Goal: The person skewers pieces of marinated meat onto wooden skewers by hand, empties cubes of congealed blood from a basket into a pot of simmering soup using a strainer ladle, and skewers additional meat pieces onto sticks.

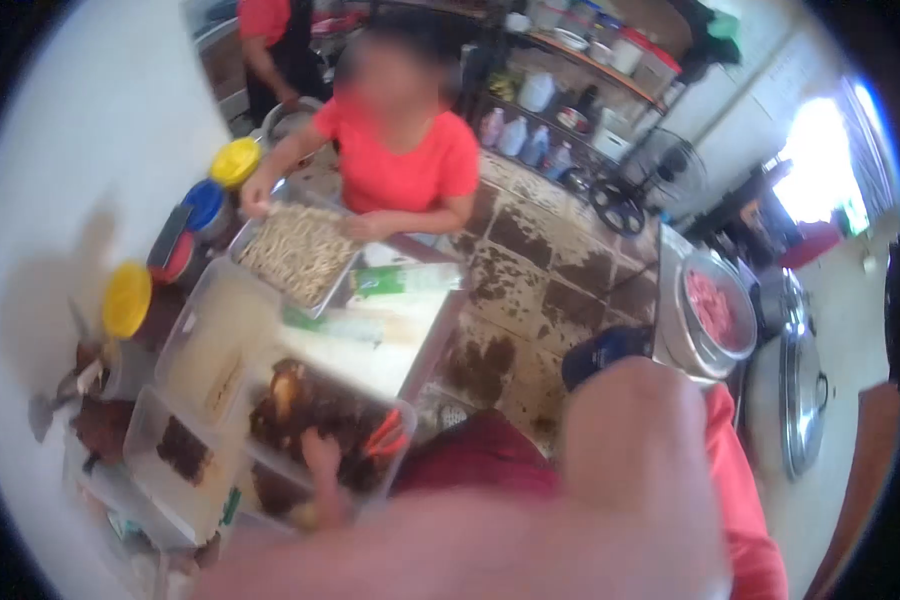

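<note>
My left hand (320,455) reaches over a clear plastic bin (395,470) with dark brown contents (315,410); its fingers are too blurred to read. A yellowish-brown piece (288,388) lies just beyond that hand. Orange-red handles or strips (385,432) rest at the bin's right side. Very close to the camera, a blurred bare arm (570,530) fills the lower middle; it seems to be my right arm, with a red sleeve (740,510) beside it. Whether its hand is open or closed I cannot make out.
Across the table (415,335), a person in a red shirt (410,160) touches a metal tray (322,300) of pale strips. More plastic bins (150,430) stand left. Pink meat (710,308) fills a metal bowl (745,345) at right. The tiled floor (500,300) looks wet.
</note>
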Demonstrator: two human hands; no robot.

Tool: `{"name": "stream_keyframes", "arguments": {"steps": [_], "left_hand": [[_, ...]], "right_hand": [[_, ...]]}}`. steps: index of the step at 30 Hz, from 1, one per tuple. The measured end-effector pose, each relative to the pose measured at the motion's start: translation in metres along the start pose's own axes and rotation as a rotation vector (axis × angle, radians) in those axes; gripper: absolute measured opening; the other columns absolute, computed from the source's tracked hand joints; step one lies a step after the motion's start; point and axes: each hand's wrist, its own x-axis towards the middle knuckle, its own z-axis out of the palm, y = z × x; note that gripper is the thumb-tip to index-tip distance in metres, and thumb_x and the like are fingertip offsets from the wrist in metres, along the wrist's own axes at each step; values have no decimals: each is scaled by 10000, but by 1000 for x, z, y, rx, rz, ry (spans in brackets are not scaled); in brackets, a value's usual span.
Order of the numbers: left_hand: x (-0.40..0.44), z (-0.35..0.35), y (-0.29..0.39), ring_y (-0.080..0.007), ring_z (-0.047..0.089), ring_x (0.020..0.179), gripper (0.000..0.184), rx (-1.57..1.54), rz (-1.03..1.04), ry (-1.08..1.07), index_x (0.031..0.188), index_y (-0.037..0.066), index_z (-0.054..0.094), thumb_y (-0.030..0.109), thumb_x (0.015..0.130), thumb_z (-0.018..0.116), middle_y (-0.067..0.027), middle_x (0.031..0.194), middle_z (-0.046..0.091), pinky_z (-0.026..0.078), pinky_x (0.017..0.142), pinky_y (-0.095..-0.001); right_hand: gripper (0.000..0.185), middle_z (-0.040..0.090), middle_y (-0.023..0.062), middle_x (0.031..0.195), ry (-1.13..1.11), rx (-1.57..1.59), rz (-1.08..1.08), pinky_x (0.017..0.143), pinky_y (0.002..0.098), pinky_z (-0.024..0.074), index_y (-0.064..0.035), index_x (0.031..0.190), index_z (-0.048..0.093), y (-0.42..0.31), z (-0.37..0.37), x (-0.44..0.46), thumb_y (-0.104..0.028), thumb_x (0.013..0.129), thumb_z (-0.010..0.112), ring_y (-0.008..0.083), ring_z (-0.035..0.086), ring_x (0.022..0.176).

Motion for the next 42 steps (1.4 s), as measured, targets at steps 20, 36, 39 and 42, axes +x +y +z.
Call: {"name": "stream_keyframes", "arguments": {"steps": [20,36,39,42], "left_hand": [[22,72,188,-280,557,981,323,279,727,6,1049,-46,561,166,806,548,-175,1041,598,416,891,-366],[-164,71,319,-244,546,995,341,67,657,-237,1118,-34,526,110,809,534,-138,1082,581,400,908,-336],[-157,124,324,-214,547,983,330,-19,994,-440,1106,-41,527,76,799,556,-126,1109,561,423,862,-299],[-227,143,360,-211,546,968,336,-49,952,-715,1111,-41,522,48,789,559,-144,1085,562,433,841,-302]], "right_hand": [[264,634,133,682,1266,250,2050,573,340,513,32,817,611,-151,170,-401,-219,842,531,200,629,576],[361,537,90,491,1987,-107,2423,415,298,435,61,619,569,-339,237,-561,-225,839,552,154,541,407],[383,529,88,480,1998,141,2442,381,303,427,44,587,549,-337,256,-563,-240,843,553,167,530,386],[364,527,88,483,1875,461,2491,371,310,430,16,582,550,-323,286,-564,-244,836,552,171,533,387]]}}
